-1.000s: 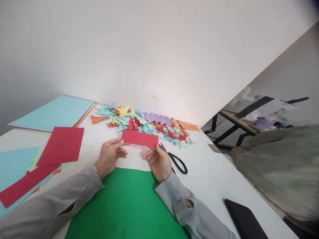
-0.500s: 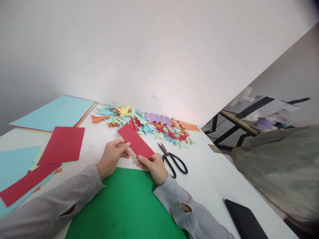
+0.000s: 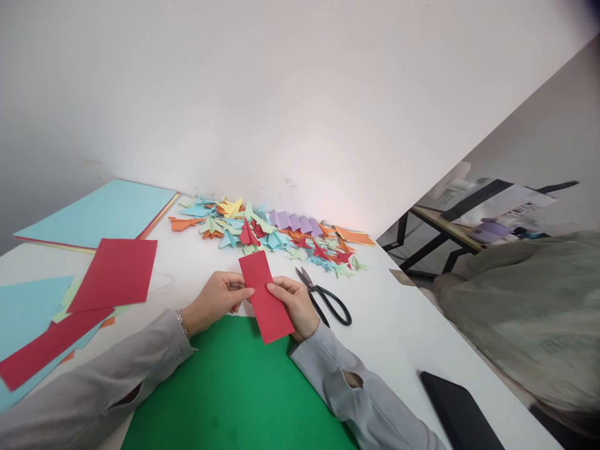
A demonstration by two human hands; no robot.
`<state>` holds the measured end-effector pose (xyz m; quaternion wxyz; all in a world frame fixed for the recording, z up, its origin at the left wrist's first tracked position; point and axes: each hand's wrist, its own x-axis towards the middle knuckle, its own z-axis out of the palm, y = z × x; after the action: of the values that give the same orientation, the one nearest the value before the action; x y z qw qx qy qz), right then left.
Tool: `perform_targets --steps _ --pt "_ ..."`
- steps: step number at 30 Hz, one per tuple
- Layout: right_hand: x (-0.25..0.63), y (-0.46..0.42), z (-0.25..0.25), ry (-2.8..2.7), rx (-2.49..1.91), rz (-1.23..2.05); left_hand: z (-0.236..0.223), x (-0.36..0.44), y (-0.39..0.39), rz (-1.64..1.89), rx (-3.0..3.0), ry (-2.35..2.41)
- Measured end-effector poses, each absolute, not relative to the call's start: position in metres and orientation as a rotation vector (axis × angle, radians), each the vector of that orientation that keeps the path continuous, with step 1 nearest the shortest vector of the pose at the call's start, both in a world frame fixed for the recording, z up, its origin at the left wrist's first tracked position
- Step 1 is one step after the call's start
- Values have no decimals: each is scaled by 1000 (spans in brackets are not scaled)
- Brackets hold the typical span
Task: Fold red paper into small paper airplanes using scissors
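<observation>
A narrow red paper strip (image 3: 268,306) is held up between both hands, just above the far edge of a green sheet (image 3: 234,387). My left hand (image 3: 220,299) pinches its left edge, thumb in front and fingers behind. On the opposite edge, my right hand (image 3: 299,307) grips it the same way, its fingertips hidden behind the paper. Black-handled scissors (image 3: 323,295) lie beside my right hand, blades pointing away. Behind the strip lies a heap of small folded paper shapes (image 3: 262,234) in several colours.
To the left are a red sheet (image 3: 117,275), a long red strip (image 3: 56,347) and a stack of large blue paper (image 3: 94,215). A black tablet-like object (image 3: 462,409) lies at the right table edge. Beyond it, a person in a grey-green top (image 3: 529,319) is close by.
The red strip has been turned to stand more upright and brought nearer to me. My hands have shifted to grip it at opposite long edges.
</observation>
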<state>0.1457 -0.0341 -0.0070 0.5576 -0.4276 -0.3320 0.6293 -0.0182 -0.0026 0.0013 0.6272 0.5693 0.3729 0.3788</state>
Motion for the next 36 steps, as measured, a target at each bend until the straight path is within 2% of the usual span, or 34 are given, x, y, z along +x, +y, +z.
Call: perform_targets --steps 7,19,28,36 --pt "143 -30 -17 -751 -945 1346 -2 -17 -3 1061 1160 913" --pt "142 -33 -13 -804 -942 1391 -6 -13 -6 1045 1338 788" --pt "143 -33 -13 -871 -836 1314 3 -11 -7 1105 1301 873" --pt "140 -36 -15 -1034 -996 1166 -2 -14 -9 1028 1587 835"
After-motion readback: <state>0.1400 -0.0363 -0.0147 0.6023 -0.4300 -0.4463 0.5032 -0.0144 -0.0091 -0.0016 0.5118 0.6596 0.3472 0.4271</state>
